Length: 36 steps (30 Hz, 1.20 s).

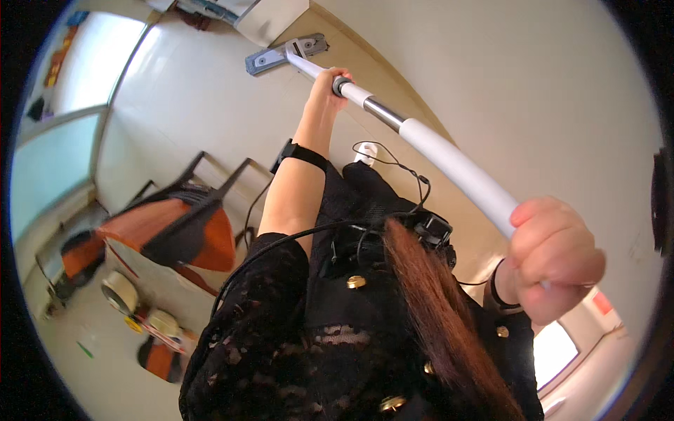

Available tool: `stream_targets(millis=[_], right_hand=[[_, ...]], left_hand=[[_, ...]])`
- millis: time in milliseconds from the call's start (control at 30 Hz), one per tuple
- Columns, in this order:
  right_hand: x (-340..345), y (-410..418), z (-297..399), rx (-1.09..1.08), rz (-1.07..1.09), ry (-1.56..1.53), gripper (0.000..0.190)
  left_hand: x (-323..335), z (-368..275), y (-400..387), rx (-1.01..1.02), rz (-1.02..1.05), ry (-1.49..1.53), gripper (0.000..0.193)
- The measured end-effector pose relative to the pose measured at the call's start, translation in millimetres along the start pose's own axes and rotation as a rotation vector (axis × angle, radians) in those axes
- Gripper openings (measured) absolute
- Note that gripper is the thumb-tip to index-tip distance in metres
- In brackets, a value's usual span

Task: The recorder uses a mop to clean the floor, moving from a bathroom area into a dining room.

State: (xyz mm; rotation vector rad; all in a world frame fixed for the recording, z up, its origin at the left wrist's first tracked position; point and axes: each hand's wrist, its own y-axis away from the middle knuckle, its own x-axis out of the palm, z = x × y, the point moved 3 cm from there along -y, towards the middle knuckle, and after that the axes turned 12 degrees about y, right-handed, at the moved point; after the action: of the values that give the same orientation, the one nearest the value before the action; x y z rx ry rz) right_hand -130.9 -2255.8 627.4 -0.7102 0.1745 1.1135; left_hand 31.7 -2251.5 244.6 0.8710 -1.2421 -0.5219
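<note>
Both my hands grip the white pole of a flat mop [458, 168]. My left hand [331, 89] is wrapped round its lower part, just beside a grey collar; a black band with a device is on that wrist. Near the camera my right hand [558, 258] is closed around the upper end of the pole, with a dark band at its wrist. Between the hands a short metal section of the pole shows. The mop's blue-grey flat head [287, 54] lies on the tiled floor at the top, close to a white furniture corner.
An orange and black chair [174, 226] stands at the left, near a window. Below it are a roll of tape [120, 292] and other small items. A wall [526, 105] with a baseboard runs along the right. Black cables [421, 184] hang around my body.
</note>
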Motion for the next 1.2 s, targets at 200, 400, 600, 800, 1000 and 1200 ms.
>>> stream_targets(millis=[200,400,600,800,1000,1200], right_hand=[[-60.0,22.5,34.0,0.231,-0.456,0.042,0.008],[-126.3,75.4,31.8,0.310,-0.558,0.102,0.010],[-156.0,125.0,54.1,0.106,-0.366,-0.138,0.015],[-154.9,118.5,46.5,0.057,-0.514,-0.083,0.013],[-84.5,97.6,-22.3,0.299,-0.703,0.383,0.013],[-160.2,133.2,1.9,0.439,-0.723,0.219,0.014]], left_hand=[[-3.5,73.7,42.4,0.064,-0.047,0.101,0.012],[-54.1,164.9,68.9,-0.031,-0.170,0.033,0.016],[-42.8,199.6,86.9,-0.071,-0.187,0.031,0.022],[23.9,159.4,51.6,0.035,0.054,0.037,0.023],[24.8,115.1,-36.2,0.033,0.072,-0.010,0.018],[8.0,208.8,-10.6,0.009,-0.058,-0.155,0.016]])
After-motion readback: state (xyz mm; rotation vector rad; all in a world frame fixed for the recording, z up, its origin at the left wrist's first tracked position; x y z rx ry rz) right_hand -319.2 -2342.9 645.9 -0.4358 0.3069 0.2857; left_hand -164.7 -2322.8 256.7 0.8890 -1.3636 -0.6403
